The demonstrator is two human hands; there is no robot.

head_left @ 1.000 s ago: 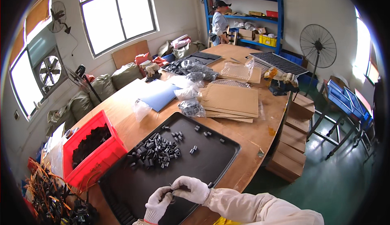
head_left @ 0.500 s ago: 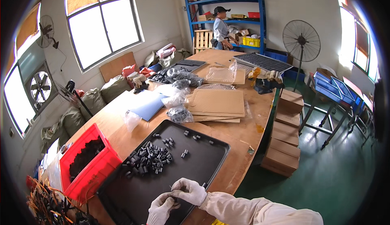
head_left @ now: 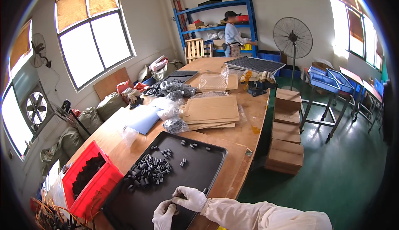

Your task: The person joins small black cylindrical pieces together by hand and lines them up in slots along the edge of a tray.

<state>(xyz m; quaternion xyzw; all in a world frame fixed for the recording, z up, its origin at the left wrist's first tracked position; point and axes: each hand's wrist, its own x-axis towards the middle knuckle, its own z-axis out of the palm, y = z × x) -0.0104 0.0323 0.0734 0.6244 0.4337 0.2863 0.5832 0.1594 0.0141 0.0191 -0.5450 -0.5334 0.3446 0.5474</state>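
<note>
"What do you have in the grip?"

"From my end I see the left hand (head_left: 164, 215) and the right hand (head_left: 191, 199), both in white gloves, fingers curled in and tips meeting over the near part of the black tray (head_left: 197, 174). I cannot tell whether anything is pinched there; the fingertips hide it."

"And the short black tubes?"

"The main pile of short black tubes (head_left: 150, 171) lies on the tray, ahead of my hands and a little to the left. They have no common long axis that I can make out: some seem to stand on end, others lie on their sides at mixed angles."

"Anything closer?"

"Yes, one stray tube (head_left: 205, 191) near the tray's right edge, just beside my right wrist. That hand is plainly the nearer one. Another small cluster of tubes (head_left: 183, 162) sits almost straight ahead of the right hand, apart from the pile."

"What bounds you on the left?"

"The red crate (head_left: 97, 191), with dark pieces (head_left: 88, 175) inside, stands beside the tray, well apart from both hands."
</note>
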